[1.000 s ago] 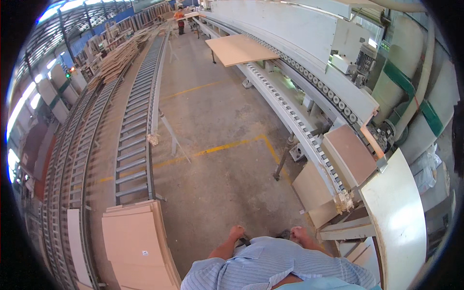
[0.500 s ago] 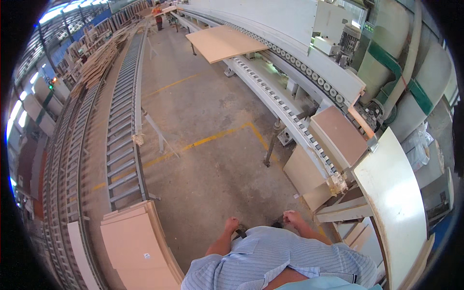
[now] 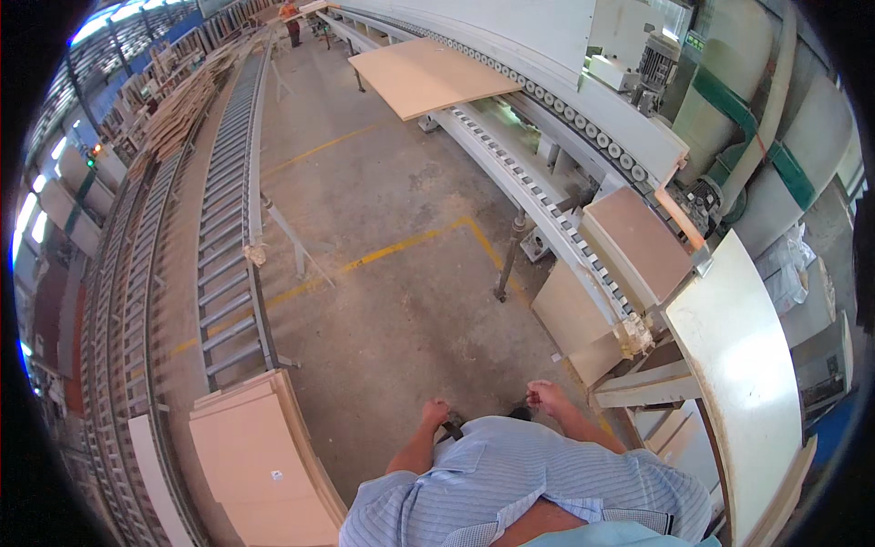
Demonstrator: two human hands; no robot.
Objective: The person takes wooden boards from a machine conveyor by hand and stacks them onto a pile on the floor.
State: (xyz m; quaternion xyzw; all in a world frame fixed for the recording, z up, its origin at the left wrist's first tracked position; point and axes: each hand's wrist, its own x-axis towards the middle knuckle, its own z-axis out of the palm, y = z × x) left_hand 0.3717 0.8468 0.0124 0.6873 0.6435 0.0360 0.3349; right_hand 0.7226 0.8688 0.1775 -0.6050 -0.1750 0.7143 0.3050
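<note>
My left hand (image 3: pixel 436 413) is held low in front of my body, its fingers curled in. A dark strap-like thing (image 3: pixel 452 429) shows right beside it; I cannot tell what it is. To the right, my right hand (image 3: pixel 545 396) is also closed, fingers bent toward the palm. Nothing shows in either hand, and neither touches a panel or the machine. Farther ahead, a large tan board (image 3: pixel 433 77) lies flat across the roller track (image 3: pixel 547 210) of a long white machine (image 3: pixel 492 36).
A stack of pinkish-tan panels (image 3: pixel 255 456) lies at the left, at the end of a roller conveyor (image 3: pixel 226 273). At the right stand a brown-topped block (image 3: pixel 638 242) and a curved white board (image 3: pixel 743 365). A person in orange (image 3: pixel 290 20) stands far off.
The large tan board has slid a little nearer and to the right along the machine. My hands keep nearly the same place, and the view has tilted slightly.
</note>
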